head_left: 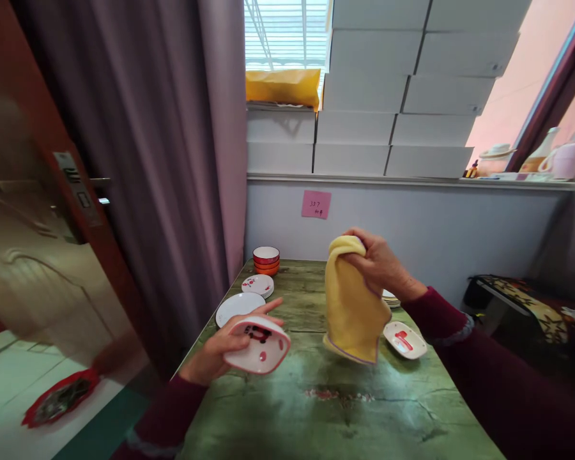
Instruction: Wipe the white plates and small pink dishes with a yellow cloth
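My left hand grips a small white dish with a pink rim and red pattern, tilted on its side above the green table. My right hand is closed on the top of a yellow cloth, which hangs down over the table's middle. The two hands are apart, the cloth to the right of the dish.
On the table's left lie a white plate, a stack of patterned plates and red bowls. A small patterned dish lies at the right. White boxes line the sill. A curtain hangs left.
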Demonstrator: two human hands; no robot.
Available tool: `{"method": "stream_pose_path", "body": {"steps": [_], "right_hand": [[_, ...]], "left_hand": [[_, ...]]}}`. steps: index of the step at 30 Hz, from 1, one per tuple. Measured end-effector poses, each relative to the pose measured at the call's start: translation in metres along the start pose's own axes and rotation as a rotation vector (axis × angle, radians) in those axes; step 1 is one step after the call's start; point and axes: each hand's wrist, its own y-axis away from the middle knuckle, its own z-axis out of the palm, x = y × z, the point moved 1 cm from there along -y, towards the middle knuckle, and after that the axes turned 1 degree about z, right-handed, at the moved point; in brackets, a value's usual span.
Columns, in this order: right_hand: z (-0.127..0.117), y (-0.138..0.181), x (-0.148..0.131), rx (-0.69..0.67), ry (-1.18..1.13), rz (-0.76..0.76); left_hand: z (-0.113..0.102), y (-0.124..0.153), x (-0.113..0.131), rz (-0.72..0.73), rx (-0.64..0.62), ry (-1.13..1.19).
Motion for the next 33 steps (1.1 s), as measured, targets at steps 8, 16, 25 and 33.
{"method": "stream_pose_path", "body": {"steps": [8, 16, 25, 33], "right_hand": [[-0.001, 0.002, -0.031, -0.049, -0.040, -0.028], [-0.040, -0.015, -0.040, 0.405, -0.113, 0.084], [-0.041, -0.002, -0.059, 0.103, -0.281, 0.231], [-0.039, -0.006, -0.042, -0.016, -0.177, 0.318]], "left_hand": [[0.062, -0.069, -0.011, 0.031, -0.161, 0.262], [0.034, -0.017, -0.129, -0.229, -0.210, -0.206], [0.039, -0.013, -0.017, 0.009, 0.017, 0.231], [0.089, -0.052, 0.001, -0.059, -0.358, -0.009]]}}
